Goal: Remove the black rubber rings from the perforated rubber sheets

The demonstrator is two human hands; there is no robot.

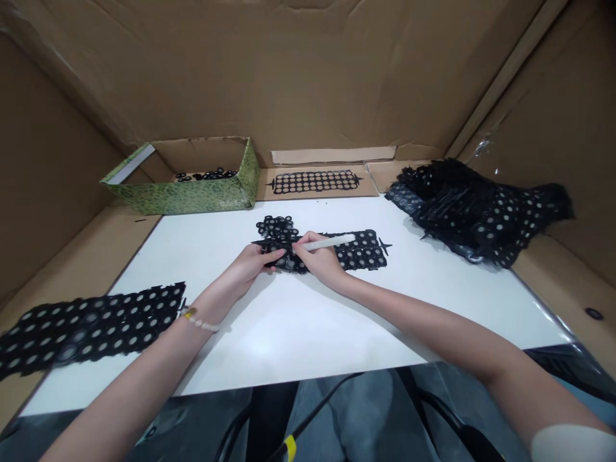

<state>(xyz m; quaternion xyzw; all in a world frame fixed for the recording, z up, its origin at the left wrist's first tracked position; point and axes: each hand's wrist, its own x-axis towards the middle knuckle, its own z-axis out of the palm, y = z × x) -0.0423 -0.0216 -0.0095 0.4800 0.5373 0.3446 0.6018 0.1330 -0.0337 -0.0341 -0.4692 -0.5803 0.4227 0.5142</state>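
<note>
A black perforated sheet (360, 251) full of round holes lies in the middle of the white board (298, 321). My left hand (253, 264) presses its fingers down on the sheet's left end. My right hand (320, 260) is closed round a white pen-like stick (332, 242), whose tip points at the sheet near my left fingertips. A small heap of loose black rings (278, 226) lies just behind the sheet.
A green box (192, 186) at the back left holds black rings. Another perforated sheet (315, 181) lies on cardboard behind. A pile of emptied black sheets (481, 205) sits at the right, and more sheets (91, 327) at the left. Cardboard walls surround the space.
</note>
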